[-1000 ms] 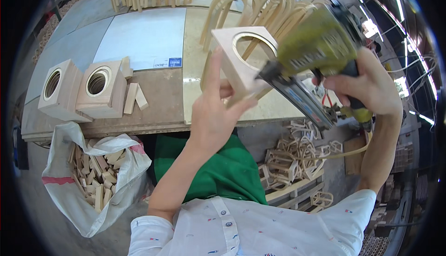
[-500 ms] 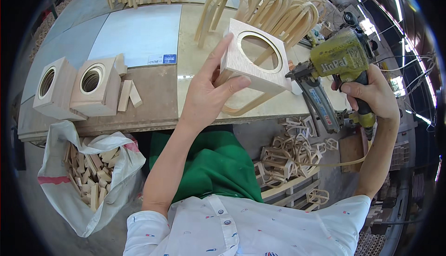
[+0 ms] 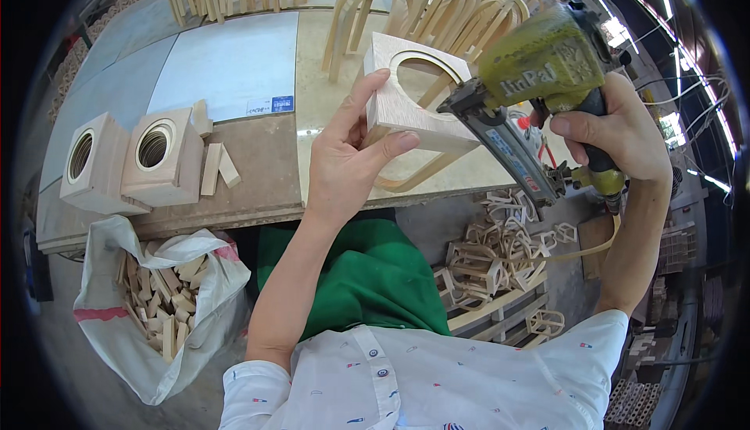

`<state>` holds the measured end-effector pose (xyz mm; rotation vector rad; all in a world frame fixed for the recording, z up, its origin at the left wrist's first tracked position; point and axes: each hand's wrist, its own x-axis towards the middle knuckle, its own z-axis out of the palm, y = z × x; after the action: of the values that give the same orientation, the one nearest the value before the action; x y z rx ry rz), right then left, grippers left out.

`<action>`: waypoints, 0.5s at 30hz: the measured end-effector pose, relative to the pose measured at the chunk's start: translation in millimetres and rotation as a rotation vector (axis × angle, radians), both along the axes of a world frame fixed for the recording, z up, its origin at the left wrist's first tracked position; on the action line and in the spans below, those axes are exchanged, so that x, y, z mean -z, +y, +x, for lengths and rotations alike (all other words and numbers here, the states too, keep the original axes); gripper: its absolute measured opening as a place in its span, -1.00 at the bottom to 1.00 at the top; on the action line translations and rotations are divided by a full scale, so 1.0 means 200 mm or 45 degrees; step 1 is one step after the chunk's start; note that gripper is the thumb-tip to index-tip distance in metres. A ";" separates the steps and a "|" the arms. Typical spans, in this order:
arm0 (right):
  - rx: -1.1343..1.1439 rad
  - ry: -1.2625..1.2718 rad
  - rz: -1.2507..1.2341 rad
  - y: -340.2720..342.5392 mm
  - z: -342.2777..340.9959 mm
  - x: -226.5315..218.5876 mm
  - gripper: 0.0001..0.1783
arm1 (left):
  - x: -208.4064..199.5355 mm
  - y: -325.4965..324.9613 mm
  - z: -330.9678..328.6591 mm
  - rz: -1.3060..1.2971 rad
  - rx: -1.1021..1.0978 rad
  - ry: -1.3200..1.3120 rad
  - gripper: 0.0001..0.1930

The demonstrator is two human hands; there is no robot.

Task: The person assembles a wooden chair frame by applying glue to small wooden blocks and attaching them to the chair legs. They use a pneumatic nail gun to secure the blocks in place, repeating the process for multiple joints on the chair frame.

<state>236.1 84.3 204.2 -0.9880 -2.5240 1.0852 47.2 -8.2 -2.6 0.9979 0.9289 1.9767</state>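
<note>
My left hand (image 3: 348, 149) grips a light wooden box frame (image 3: 422, 123) by its left side, fingers behind and thumb on the near face. The frame has a round hole in its upper panel, and a curved wooden strip (image 3: 410, 181) shows below it. In my right hand (image 3: 617, 133) is a yellow-green pneumatic nail gun (image 3: 539, 59), my fingers wrapped round its black handle. The gun's nose lies over the right part of the round hole in the picture; whether it touches the wood I cannot tell.
Two wooden boxes with round holes (image 3: 160, 157) and small offcuts (image 3: 211, 168) sit on the table's left. Bent wooden arches (image 3: 367, 8) stand at the back. A white sack of wood scraps (image 3: 117, 336) is below left; wooden frames (image 3: 492, 250) are heaped below right.
The nail gun has moved left and nearer, its nose passing from the frame's right corner to over the panel. The box frame has shifted slightly left.
</note>
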 end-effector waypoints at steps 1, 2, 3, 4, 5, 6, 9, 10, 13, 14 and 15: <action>0.014 -0.068 0.023 0.00 0.00 -0.01 -0.77 | 0.00 -0.01 0.00 -0.031 0.007 0.001 -0.29; 0.026 -0.136 0.045 0.01 -0.01 -0.01 -0.77 | -0.01 -0.02 -0.01 -0.062 0.011 0.003 -0.30; 0.049 -0.205 0.066 0.02 0.00 -0.01 -0.78 | -0.01 -0.02 -0.01 -0.094 0.026 0.004 -0.30; 0.044 -0.186 0.075 0.02 0.00 0.00 -0.77 | -0.03 -0.03 -0.04 -0.131 -0.110 0.342 -0.32; 0.037 -0.168 0.085 0.02 0.00 0.00 -0.77 | -0.06 -0.06 -0.09 -0.164 -0.248 0.680 -0.33; 0.035 -0.146 0.093 0.02 0.01 0.01 -0.77 | -0.09 -0.08 -0.14 -0.192 -0.382 1.022 -0.34; 0.029 -0.059 0.091 0.02 0.00 0.02 -0.76 | -0.22 -0.08 -0.28 0.046 -0.361 1.514 -0.35; 0.020 -0.130 0.121 0.04 0.01 0.01 -0.76 | -0.22 -0.06 -0.30 0.017 -0.274 1.557 -0.37; 0.027 -0.086 0.167 0.06 0.02 0.04 -0.76 | -0.25 -0.04 -0.31 -0.106 -0.152 1.683 -0.41; 0.017 -0.098 0.181 0.06 0.01 0.04 -0.76 | -0.27 -0.07 -0.28 -0.172 -0.207 1.724 -0.42; 0.001 -0.123 0.185 0.07 0.00 0.04 -0.76 | -0.26 -0.08 -0.27 -0.248 -0.259 1.753 -0.43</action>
<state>235.3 97.8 197.0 -1.0244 -2.6344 0.8590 -6.4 -25.0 50.2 2.2318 1.9010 1.0668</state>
